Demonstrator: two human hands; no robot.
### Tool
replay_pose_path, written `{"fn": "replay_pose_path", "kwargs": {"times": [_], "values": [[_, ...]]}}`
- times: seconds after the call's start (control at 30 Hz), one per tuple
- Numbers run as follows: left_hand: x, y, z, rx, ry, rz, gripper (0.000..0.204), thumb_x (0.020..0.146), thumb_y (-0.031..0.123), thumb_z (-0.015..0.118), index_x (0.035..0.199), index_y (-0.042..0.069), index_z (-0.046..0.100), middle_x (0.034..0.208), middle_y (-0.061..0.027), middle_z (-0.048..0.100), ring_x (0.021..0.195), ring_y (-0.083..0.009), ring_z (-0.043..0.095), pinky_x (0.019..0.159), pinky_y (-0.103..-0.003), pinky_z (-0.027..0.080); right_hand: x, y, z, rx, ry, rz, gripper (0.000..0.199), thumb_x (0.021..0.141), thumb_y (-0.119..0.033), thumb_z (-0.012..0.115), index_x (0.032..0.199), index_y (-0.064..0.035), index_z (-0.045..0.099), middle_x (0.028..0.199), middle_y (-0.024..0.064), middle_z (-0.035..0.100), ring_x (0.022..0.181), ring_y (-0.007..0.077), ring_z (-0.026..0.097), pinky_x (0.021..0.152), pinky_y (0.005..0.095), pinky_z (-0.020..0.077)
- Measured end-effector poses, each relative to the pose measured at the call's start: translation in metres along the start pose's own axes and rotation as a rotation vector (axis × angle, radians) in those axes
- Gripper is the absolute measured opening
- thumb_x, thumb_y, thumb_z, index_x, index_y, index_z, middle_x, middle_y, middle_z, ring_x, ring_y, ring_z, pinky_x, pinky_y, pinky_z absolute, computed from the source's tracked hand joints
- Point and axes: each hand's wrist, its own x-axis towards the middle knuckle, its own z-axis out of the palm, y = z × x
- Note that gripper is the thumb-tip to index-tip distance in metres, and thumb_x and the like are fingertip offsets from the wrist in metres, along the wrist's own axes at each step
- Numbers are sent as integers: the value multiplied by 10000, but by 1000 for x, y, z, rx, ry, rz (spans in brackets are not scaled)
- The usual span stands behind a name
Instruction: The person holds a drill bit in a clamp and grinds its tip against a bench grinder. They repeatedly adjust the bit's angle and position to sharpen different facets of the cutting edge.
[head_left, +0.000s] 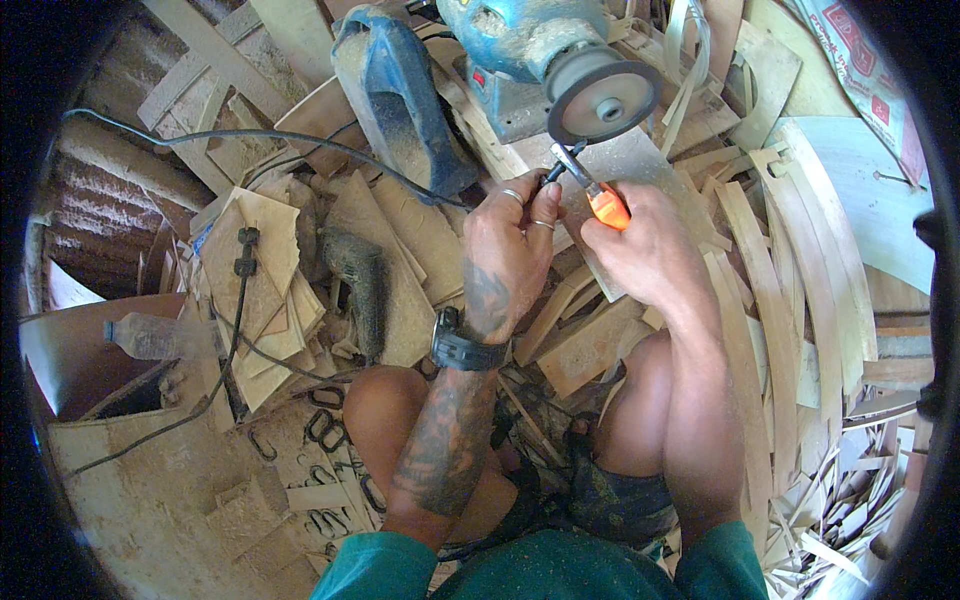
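My right hand is wrapped round the orange handle of a pair of pliers. The metal jaws point up and left, just below the grinding disc of a blue bench grinder. My left hand, with rings and a black wristwatch, pinches a small dark rod-like piece between thumb and forefinger. That piece lies close to the jaws; whether they grip it I cannot tell. A gap shows between the pliers and the disc.
A dusty blue plastic housing stands left of the grinder, with a cable across it. A dusty power tool lies among wood offcuts. Several black hooks are by my left knee. Curved wood strips stack at the right; a plastic bottle lies left.
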Motion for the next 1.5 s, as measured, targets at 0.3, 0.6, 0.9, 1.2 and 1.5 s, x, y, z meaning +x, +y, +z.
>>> {"fn": "replay_pose_path", "kwargs": {"times": [0.3,0.6,0.9,1.2,1.5], "values": [[-3,1,-1,-20,-13,-43,255,981,195,626,1063,-39,687,802,-158,700,724,-234,687,664,-352,522,1,-2,-1,-3,-14,28,234,775,-158,606,851,63,612,744,257,614,694,387,606,682,456,472],[-4,-1,3,89,39,33,226,953,175,658,1014,-40,687,787,-201,667,683,-310,658,631,-399,501,0,-2,-3,-7,-3,19,255,773,-174,616,883,55,621,753,248,622,713,386,616,696,453,477],[-5,2,8,27,31,-3,219,967,175,633,960,-41,670,776,-203,664,682,-336,666,629,-414,500,4,-2,-8,-42,-49,16,256,768,-178,624,868,58,617,753,263,614,715,400,613,691,459,478],[-5,-2,10,69,39,33,235,975,187,624,956,-45,659,803,-223,654,693,-367,648,632,-431,493,4,-2,-7,-29,-42,13,255,771,-171,624,863,67,616,752,268,612,712,400,613,689,458,478],[-7,1,9,66,26,23,242,975,194,625,985,-46,658,817,-231,653,710,-389,643,648,-441,498,4,-5,-10,-35,-64,46,250,771,-177,640,853,59,631,722,253,614,689,386,620,679,458,480]]}}
